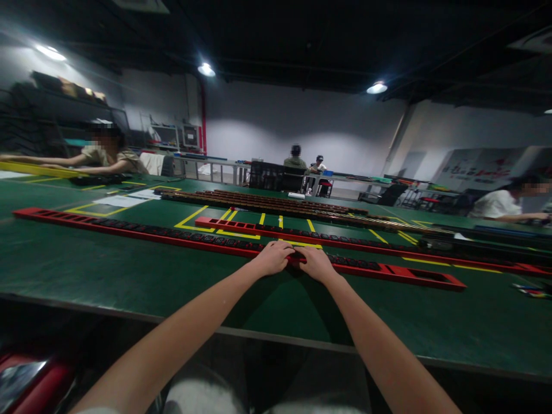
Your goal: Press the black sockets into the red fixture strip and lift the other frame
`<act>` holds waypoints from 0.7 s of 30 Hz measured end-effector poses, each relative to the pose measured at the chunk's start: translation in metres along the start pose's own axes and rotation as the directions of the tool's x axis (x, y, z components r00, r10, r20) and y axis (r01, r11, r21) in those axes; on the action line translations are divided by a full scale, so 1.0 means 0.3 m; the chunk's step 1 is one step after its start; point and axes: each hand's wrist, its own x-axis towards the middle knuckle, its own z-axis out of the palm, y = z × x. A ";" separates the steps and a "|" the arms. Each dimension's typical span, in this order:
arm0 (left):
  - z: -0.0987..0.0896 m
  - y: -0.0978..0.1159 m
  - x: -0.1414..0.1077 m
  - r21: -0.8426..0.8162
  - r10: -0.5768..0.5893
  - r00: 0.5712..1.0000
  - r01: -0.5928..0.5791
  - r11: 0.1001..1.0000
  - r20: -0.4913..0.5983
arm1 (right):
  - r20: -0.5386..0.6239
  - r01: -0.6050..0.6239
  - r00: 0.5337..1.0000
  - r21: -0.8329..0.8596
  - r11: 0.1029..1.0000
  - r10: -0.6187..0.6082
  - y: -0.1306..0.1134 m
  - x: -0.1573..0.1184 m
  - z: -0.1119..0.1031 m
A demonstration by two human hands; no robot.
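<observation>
Head view: both hands are at the near rail (239, 242), a long red frame set with black pieces, lying on the green table (181, 287) in front of the person. Left hand (275, 257) and right hand (316, 263) touch it side by side, fingers over the top, thumbs towards the near edge; whether they grip or only press cannot be told. Any markings on the pieces are too small to read. Behind lies the far rail (276, 231), also red. Papers (125, 199) at left: print not legible. Banner (478, 171) at right: red and dark characters, too blurred to read.
</observation>
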 end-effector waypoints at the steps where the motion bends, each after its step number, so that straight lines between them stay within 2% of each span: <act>1: 0.001 0.002 0.002 0.001 0.004 1.000 -0.004 1.000 -0.007 | 0.015 0.022 1.000 0.009 1.000 -0.022 0.008 -0.001 -0.006; 5: 0.014 0.003 0.010 0.000 0.018 0.999 -0.018 1.000 -0.027 | 0.069 0.076 0.995 -0.011 0.997 -0.075 0.068 -0.034 -0.037; 11: 0.014 0.003 0.023 0.001 0.064 0.996 -0.064 0.998 -0.058 | -0.004 -0.010 1.000 -0.071 0.997 0.010 0.127 -0.122 -0.028; 17: -0.024 0.070 0.107 0.088 -0.128 0.991 0.131 0.987 -0.042 | -0.045 -0.012 0.999 -0.051 0.999 0.010 0.107 -0.135 -0.014; 21: 0.017 0.116 0.147 0.073 -0.119 0.989 0.125 0.989 -0.083 | -0.047 -0.037 0.998 -0.046 0.998 0.035 0.109 -0.138 -0.012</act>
